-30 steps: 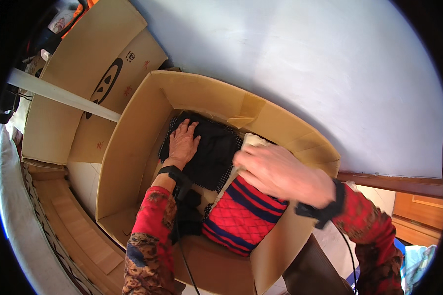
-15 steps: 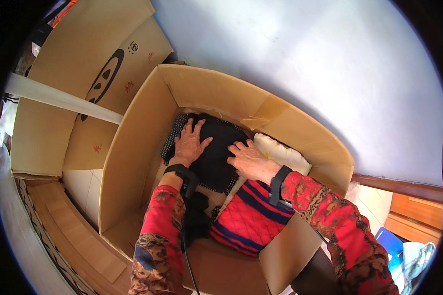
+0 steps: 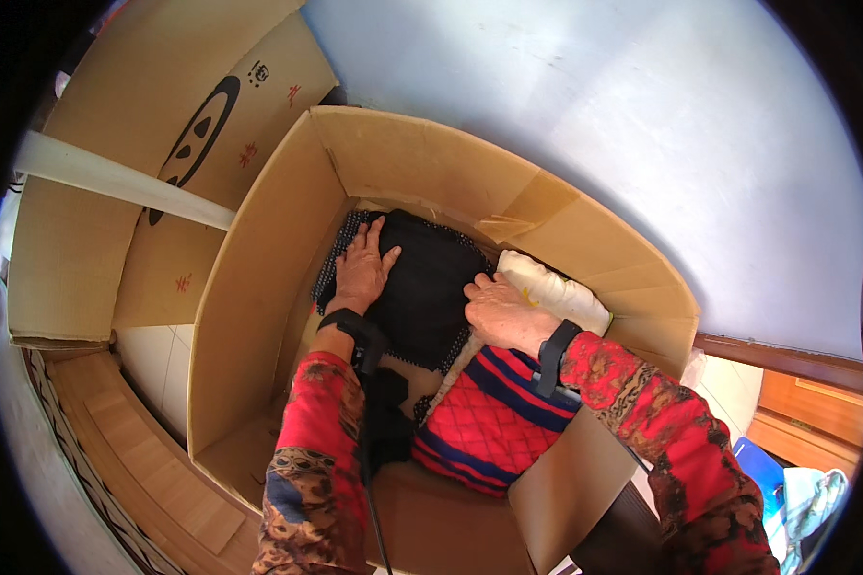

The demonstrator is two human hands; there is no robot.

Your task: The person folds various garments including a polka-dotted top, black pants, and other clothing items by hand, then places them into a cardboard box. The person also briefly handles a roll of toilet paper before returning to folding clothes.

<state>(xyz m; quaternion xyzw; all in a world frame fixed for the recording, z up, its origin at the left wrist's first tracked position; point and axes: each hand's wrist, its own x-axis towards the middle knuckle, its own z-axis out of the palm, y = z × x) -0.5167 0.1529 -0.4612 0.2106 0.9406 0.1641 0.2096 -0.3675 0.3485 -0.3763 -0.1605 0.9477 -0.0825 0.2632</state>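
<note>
While the left hand (image 3: 360,273) lies spread on the black cloth (image 3: 427,292), the right hand (image 3: 508,314) bends over its right edge.

From where I stand, I see the cloth lying flat inside an open cardboard box (image 3: 276,240), toward its far left corner, with a dotted border showing along its sides. The left palm faces down, fingers slightly apart, gripping nothing; the right one's fingers are curled under, and I cannot tell whether they pinch any fabric. Just beside the right hand, a cream bundle (image 3: 551,289) sits along the far wall of the box. Nearer the wearer lie a red-and-navy striped knit (image 3: 494,412) and, by the left forearm, a crumpled dark piece (image 3: 387,412).
</note>
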